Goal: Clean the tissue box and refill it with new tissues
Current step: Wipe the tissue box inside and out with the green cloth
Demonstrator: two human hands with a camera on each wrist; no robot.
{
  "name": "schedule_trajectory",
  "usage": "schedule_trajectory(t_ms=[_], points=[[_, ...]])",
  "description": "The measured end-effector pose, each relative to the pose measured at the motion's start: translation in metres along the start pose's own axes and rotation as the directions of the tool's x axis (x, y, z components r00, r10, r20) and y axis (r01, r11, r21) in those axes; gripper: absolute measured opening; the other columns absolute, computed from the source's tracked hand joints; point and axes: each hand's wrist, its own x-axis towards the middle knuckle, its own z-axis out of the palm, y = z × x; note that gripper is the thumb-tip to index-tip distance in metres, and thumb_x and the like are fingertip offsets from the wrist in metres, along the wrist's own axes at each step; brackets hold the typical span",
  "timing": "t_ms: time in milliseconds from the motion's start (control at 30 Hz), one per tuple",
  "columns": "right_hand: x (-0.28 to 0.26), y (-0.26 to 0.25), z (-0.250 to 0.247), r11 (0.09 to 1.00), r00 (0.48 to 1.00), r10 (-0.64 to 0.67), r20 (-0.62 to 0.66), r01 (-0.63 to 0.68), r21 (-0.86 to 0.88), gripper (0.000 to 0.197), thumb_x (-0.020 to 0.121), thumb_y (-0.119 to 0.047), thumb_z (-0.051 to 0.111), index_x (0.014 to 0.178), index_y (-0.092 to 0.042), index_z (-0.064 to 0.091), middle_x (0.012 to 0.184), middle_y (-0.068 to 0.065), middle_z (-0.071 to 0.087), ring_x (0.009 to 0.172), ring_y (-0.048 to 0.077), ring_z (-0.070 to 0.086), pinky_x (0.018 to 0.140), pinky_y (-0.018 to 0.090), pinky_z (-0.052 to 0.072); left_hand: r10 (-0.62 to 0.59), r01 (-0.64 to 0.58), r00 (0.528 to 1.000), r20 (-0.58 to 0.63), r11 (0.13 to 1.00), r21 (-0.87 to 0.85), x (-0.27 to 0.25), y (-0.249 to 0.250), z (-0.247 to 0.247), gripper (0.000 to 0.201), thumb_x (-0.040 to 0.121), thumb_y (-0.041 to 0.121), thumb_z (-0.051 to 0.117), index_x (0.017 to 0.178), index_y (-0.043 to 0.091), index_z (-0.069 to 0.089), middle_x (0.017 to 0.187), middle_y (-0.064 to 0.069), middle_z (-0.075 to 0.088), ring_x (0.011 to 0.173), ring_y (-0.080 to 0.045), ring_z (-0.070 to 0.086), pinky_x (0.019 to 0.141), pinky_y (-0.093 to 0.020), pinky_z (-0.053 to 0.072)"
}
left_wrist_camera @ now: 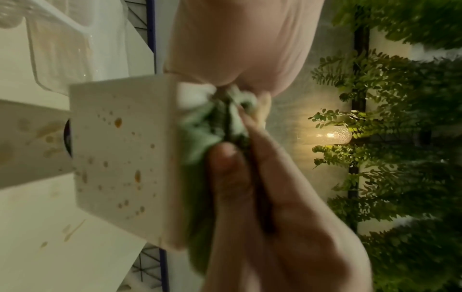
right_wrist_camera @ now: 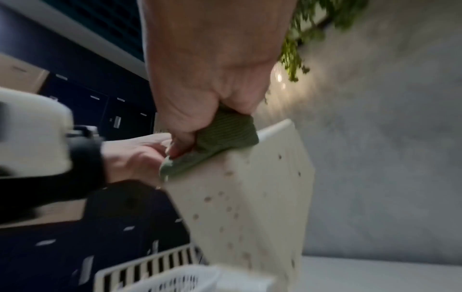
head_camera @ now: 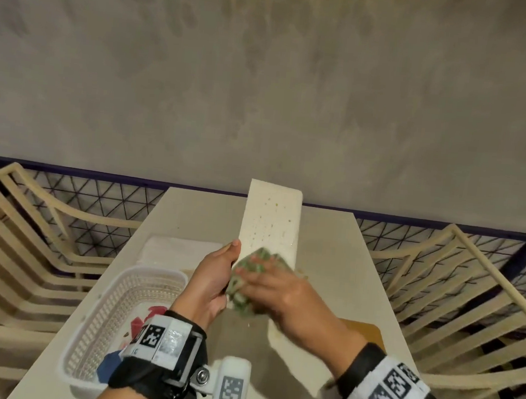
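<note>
1. A crumpled green cloth (head_camera: 249,281) is gripped in the right hand (head_camera: 282,293) and pressed against the spotted white tissue box (head_camera: 271,219).
2. The box is grasped at its left edge by the left hand (head_camera: 213,277), at frame centre.
3. A white basket (head_camera: 124,311) is seen at lower left on the table (head_camera: 338,269).

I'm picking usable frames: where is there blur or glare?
Head view: right hand and green cloth smeared by motion, tissue box fairly sharp. Left wrist view: lamp glares. Right wrist view: basket and background blurred.
</note>
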Motion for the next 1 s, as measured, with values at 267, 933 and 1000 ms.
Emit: schedule_trajectory(t_ms=[267,933,1000], points=[[-0.003,0.004,-0.003,0.998,1.000,0.000,-0.022,0.002,0.057,0.028,0.086,-0.021,0.054,0.108,-0.013,0.070,0.123,0.003,0.063,0.122,0.017,0.050,0.111,0.033,0.028,0.108,-0.108,0.994,0.005,0.988,0.113,-0.007,0.001,0.004,0.035,0.097,0.028,0.041,0.110,0.003,0.063,0.108,-0.025,0.068,0.094,-0.037,0.068,0.087,-0.052,0.052],[-0.003,0.024,-0.021,0.980,0.969,0.201,-0.141,-0.199,0.031,0.027,0.082,-0.024,0.062,0.105,-0.013,0.071,0.118,0.003,0.066,0.115,0.013,0.055,0.099,0.036,0.045,0.164,-0.154,0.986,-0.038,0.969,0.192,-0.009,0.001,-0.004,0.030,0.098,0.025,0.042,0.109,0.008,0.065,0.099,-0.014,0.074,0.092,-0.030,0.070,0.089,-0.049,0.052],[0.004,0.014,-0.017,0.982,0.970,0.186,-0.156,-0.181,0.044,0.024,0.080,-0.016,0.066,0.102,-0.010,0.072,0.115,0.006,0.068,0.113,0.015,0.055,0.099,0.032,0.043,0.183,-0.167,0.981,-0.058,0.964,0.206,-0.010,0.003,-0.001,0.027,0.098,0.024,0.042,0.101,0.010,0.065,0.091,-0.012,0.075,0.083,-0.026,0.071,0.081,-0.043,0.055]])
